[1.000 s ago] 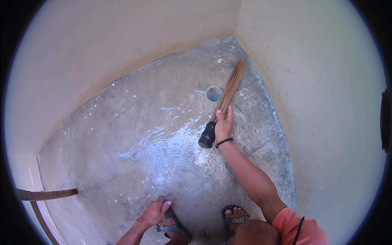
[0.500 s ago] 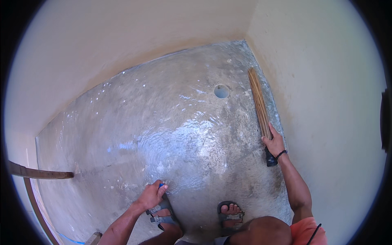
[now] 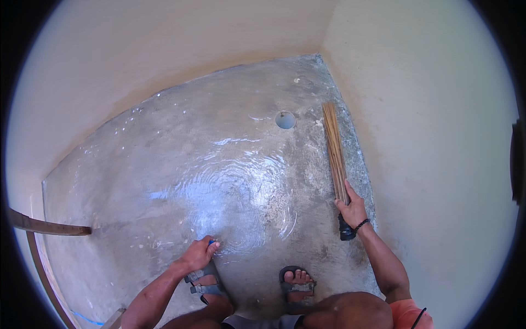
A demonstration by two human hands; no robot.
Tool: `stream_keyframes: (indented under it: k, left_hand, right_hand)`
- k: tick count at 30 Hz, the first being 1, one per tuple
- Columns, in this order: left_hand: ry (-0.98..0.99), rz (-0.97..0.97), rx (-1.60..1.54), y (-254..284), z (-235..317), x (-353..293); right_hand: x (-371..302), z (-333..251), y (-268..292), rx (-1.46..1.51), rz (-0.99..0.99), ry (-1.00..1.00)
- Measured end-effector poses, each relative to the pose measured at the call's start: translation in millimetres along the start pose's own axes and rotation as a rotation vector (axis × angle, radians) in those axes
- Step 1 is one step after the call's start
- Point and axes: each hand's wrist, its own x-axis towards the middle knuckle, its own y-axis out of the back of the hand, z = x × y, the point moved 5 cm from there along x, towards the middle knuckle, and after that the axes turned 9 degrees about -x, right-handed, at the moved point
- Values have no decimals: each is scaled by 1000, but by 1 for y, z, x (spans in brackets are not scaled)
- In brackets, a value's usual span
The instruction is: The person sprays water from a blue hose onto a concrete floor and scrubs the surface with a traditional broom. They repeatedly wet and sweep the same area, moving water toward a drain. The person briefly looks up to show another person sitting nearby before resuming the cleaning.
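My right hand (image 3: 353, 211) is wrapped round a stick broom (image 3: 335, 148), a long bundle of thin brown sticks with a black-wrapped butt end (image 3: 346, 227). The broom lies low along the right wall, its sticks pointing away from me; I cannot tell if its tips press on the floor. My left hand (image 3: 198, 255) is closed in front of my left foot, with a small blue thing (image 3: 212, 242) showing at the thumb, the rest hidden in the fist. Rippling water spreads over the grey concrete floor (image 3: 137, 203) just beyond this hand.
A round drain hole (image 3: 285, 120) opens in the floor near the far corner. Beige walls (image 3: 416, 137) rise at the back and right. Wooden pieces (image 3: 55, 225) stick in from the left, and a thin blue line (image 3: 85, 318) lies at lower left. My sandalled feet (image 3: 298, 282) stand close by.
The broom and my right hand have drawn back a little toward me. My left hand stays low with the blue thing, while the ripples have spread in clearer rings. The view has shifted slightly.
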Motion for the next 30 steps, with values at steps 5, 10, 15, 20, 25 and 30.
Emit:
stream_keyframes:
  k: [5, 10, 15, 20, 25, 30]
  left_hand:
    - [8, -28, 7, -5, -1, 0]
    - [15, -64, 1, -13, -4, 3]
    - [-24, -180, 10, -29, 2, 0]
    - [-32, -276, 19, -42, 13, -11]
    - [4, -285, -17, -36, 24, -12]
    - [-34, -227, 45, -33, 13, -12]
  right_hand:
    - [-51, -2, 17, -71, 1, 232]
    - [-70, 22, 1, 49, 42, -53]
    - [-95, -12, -38, 24, 21, 235]
    - [-101, -7, -10, 168, 204, -45]
    - [-98, 28, -5, 222, 40, -95]
    - [-110, 32, 27, 231, 128, -86]
